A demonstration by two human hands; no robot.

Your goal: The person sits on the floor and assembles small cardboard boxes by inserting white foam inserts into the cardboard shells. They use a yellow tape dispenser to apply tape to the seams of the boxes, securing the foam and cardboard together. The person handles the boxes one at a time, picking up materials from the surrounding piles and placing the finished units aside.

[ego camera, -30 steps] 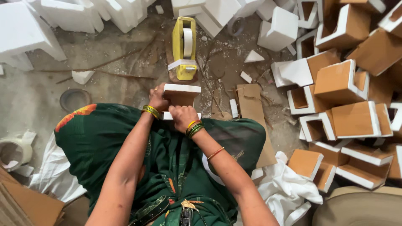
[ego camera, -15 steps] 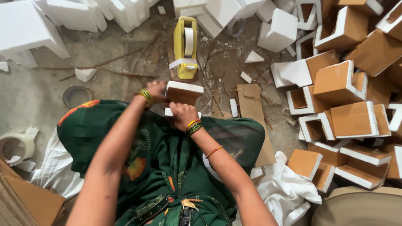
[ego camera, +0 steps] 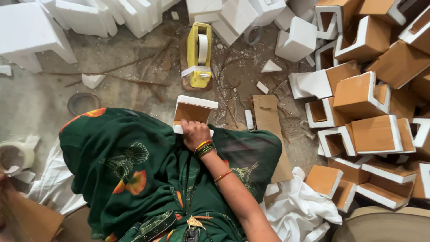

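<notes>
View from above a seated person in green floral cloth [ego camera: 134, 179]. The right hand [ego camera: 193, 133] rests on the near edge of a foam corner piece [ego camera: 193, 112], its grip closed on that edge; the piece stands on the lap, just ahead of the knuckles, its white top face uppermost and its brown cardboard-lined side facing the wrist. Bangles [ego camera: 204, 148] circle the right wrist. The left hand is out of view.

Just beyond the piece, on the floor [ego camera: 45, 98], a yellow tape dispenser [ego camera: 198, 56] stands loaded with a white tape roll. A cardboard strip [ego camera: 268, 130] lies to the right of the lap. Further right, a pile of lined corner pieces [ego camera: 367, 112] lies with open hollows showing; what they hold, if anything, cannot be told. White foam blocks [ego camera: 89, 18] line the far edge. A round white tub [ego camera: 15, 154] sits at left; its contents are unclear.
</notes>
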